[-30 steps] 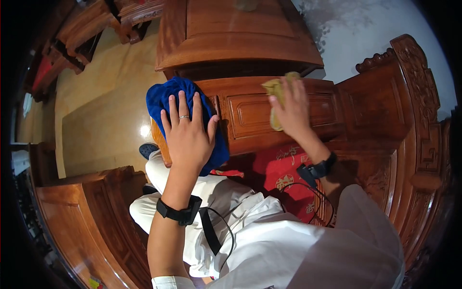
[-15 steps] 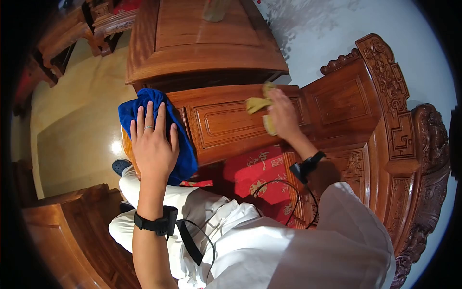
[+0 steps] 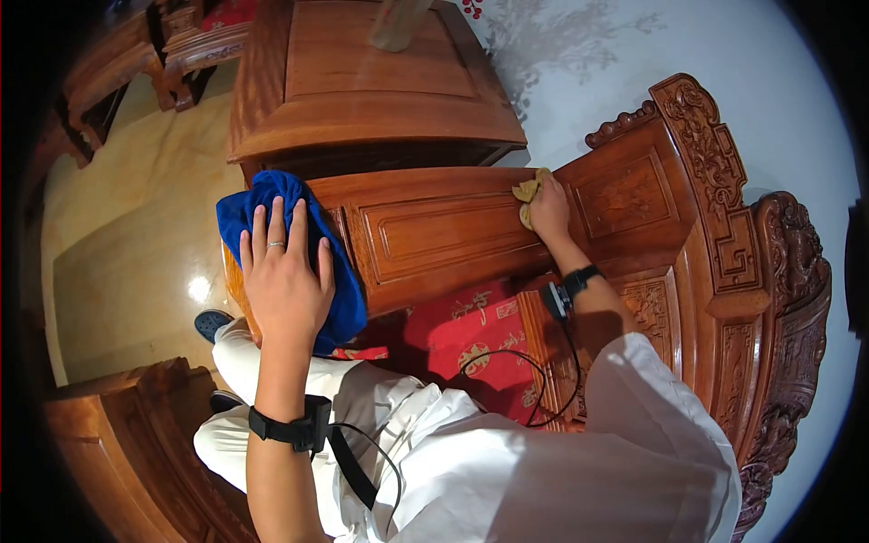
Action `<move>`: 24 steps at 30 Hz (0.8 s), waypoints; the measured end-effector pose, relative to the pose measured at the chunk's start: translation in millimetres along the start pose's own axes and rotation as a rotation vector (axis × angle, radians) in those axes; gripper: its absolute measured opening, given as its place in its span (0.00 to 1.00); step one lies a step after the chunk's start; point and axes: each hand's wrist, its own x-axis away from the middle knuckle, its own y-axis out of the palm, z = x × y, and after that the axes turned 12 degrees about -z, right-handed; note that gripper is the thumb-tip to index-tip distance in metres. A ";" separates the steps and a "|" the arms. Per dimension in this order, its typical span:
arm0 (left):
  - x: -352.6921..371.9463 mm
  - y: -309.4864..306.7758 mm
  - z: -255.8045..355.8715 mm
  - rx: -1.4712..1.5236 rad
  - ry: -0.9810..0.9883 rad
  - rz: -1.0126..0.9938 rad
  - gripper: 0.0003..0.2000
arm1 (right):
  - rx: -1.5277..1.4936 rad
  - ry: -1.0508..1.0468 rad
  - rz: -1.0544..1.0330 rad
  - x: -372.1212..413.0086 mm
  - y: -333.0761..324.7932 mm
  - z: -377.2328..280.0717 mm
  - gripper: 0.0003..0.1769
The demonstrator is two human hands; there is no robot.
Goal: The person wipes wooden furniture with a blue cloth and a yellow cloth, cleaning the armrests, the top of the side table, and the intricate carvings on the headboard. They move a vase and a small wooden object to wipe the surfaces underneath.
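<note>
My left hand [image 3: 288, 281] lies flat with fingers spread on a blue cloth [image 3: 348, 299], which drapes over the near-left end of a polished wooden armrest panel [image 3: 444, 233]. At the panel's far right end, by the carved backrest [image 3: 634, 204], my right hand [image 3: 549, 210] has its fingers closed on a yellow cloth [image 3: 528, 191]. The cloth touches the wood. A ring shows on my left hand, and both wrists wear black straps.
Beyond the panel stands a wooden side table [image 3: 380, 118] with a vase [image 3: 398, 25] on it. A red patterned cushion [image 3: 453, 337] lies below the panel. Black cables hang near my lap. Another wooden piece [image 3: 118, 452] stands at the lower left.
My right hand has moved right along the panel with the yellow cloth, to its far end. My left hand stays on the blue cloth. The whole view has shifted slightly.
</note>
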 end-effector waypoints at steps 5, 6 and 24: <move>1.2 -1.2 -1.6 0.026 0.001 0.004 0.25 | 0.108 0.039 0.011 -2.5 -7.9 -17.1 0.23; 0.9 -2.0 -2.4 0.028 -0.005 0.011 0.25 | 0.154 0.106 -0.029 11.7 -19.5 -31.1 0.23; 0.3 -1.7 -0.9 0.066 -0.017 0.033 0.26 | 0.089 0.062 0.138 -17.6 18.0 -27.0 0.20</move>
